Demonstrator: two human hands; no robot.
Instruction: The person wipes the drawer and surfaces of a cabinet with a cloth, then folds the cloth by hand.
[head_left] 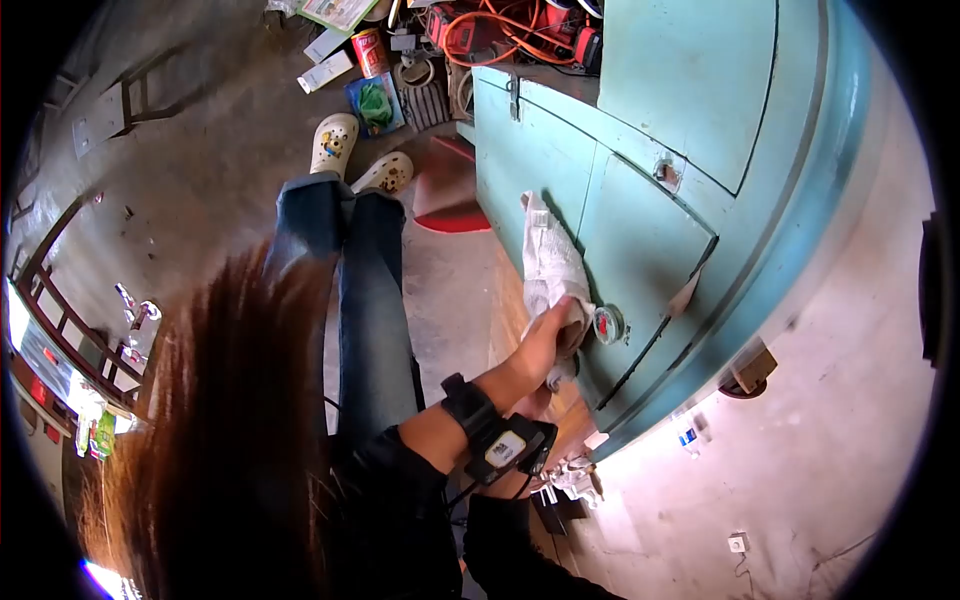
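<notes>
Left hand (553, 328) clasped white cloth (549, 255); turquoise cabinet (540, 140) alongside, round fitting (608, 324) just beyond. Loose end seemed best gathered in. Right hand (535, 403) beneath: grip indiscernible to me.

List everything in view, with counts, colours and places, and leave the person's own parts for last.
Cabinet: one, turquoise, right of centre.
Cloth: one, white, by the cabinet.
Round piece: one, green and red, beside the cloth.
Tools: several, red and black, top centre.
Can: one, red, top.
Boxes: two, white, left of the can.
Packet: one, blue and green, below the can.
Stool: one, grey, upper left.
Socket: one, white, lower right.
Other clutter: uncounted, too small or blurred.
Shoes: two, cream, top.
Jeans: one pair, blue, centre left.
Hair: brown, lower left.
Left hand: one, gripping the cloth.
Right hand: one, partly hidden below the left.
</notes>
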